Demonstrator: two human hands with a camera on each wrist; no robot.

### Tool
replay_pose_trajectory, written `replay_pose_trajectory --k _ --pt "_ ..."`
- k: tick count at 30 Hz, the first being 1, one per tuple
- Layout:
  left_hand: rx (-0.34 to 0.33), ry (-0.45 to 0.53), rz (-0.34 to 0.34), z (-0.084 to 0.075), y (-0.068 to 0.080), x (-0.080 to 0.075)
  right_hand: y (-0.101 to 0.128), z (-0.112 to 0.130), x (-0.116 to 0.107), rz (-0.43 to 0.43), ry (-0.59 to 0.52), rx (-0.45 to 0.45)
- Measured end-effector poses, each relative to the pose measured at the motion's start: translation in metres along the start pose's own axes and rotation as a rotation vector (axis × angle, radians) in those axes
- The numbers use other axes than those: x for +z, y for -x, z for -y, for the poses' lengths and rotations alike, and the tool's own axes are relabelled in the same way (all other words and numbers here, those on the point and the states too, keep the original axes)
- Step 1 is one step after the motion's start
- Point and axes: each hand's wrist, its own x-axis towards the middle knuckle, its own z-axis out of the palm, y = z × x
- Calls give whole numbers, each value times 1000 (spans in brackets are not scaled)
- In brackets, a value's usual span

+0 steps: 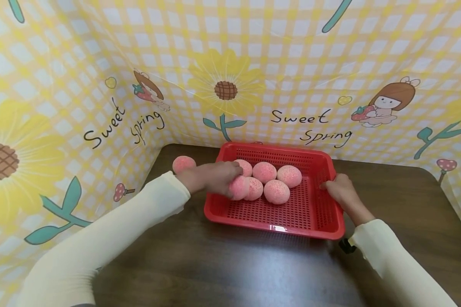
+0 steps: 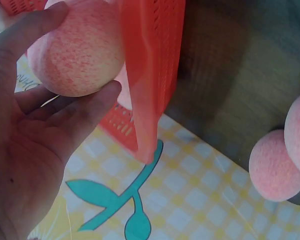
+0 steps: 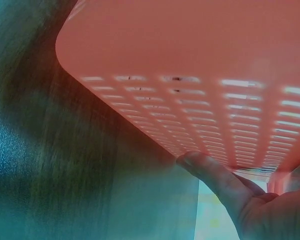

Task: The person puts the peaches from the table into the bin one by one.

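Overhead, our left hand [image 1: 211, 177] grips 1 pink ball [image 1: 239, 187] over the red basket [image 1: 311, 221], 5 balls inside; our right hand [image 1: 339, 189] clasps its right rim. Left wrist: fingers [image 2: 85, 112] curled round the ball. Right wrist: thumb [image 3: 210, 172] against the basket's wall.

My head view is bright and evenly lit, with a small white glare on the front rim of the red basket [image 1: 278, 229] and the backdrop bowing at the frame edges. Both wrist views are soft, close and partly unfocused; the right one is dim with a greenish cast over the bench [image 3: 65, 165].
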Motion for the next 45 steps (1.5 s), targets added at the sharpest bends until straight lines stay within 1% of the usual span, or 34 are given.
replay_pose_trajectory --k 3,9,16,21,24,30,39,41,45 --pt "-11 10 21 0 -2 7 0 0 0 -3 2 1" --pt "-5 24 54 0 -6 21 0 1 1 -6 2 -7" --pt "-42 75 101 0 -8 28 2 0 0 1 -9 -14" --pt "-37 120 123 -1 -9 34 2 0 0 -1 -11 -14" --pt "-37 121 116 -2 -9 38 1 0 0 -2 -10 -12" --pt "-57 124 108 -2 -10 44 1 0 2 0 -7 -17" --pt "-45 60 82 -2 -13 49 -2 0 1 4 -9 -10" --pt "-51 59 81 -2 -15 50 -2 0 1 5 -12 -10" --pt "-81 73 101 -2 -16 50 -2 0 1 9 -14 -5"
